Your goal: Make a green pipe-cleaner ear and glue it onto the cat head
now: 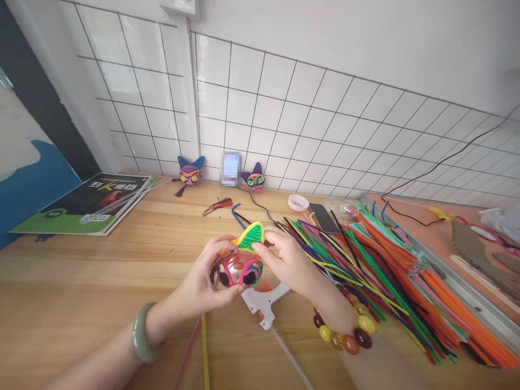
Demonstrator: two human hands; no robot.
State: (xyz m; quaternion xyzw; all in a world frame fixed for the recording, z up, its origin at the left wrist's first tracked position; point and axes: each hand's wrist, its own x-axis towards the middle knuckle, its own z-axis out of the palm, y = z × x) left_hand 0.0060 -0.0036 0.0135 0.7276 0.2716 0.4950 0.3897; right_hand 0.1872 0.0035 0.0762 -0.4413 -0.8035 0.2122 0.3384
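Observation:
My left hand (211, 268) is wrapped round a clear plastic ball (236, 265) decorated with pink-rimmed dark eyes and coloured pipe cleaners. On top of the ball stands a green pipe-cleaner ear (252, 237) with a yellow edge. My right hand (284, 257) pinches this ear between thumb and fingers at its right side. An orange piece shows just left of the ear, partly behind my left fingers. Below and behind the ball lies a white glue gun (264, 303), with a glue stick (290, 355) trailing from it.
Bundles of pipe cleaners (382, 271) cover the right side. A phone (324, 218) and a pink bowl (298, 202) sit behind them. Two finished cat-like heads, one blue-eared (190, 172) and one purple-eared (255, 177), stand by the tiled wall. A book (81, 203) lies at left.

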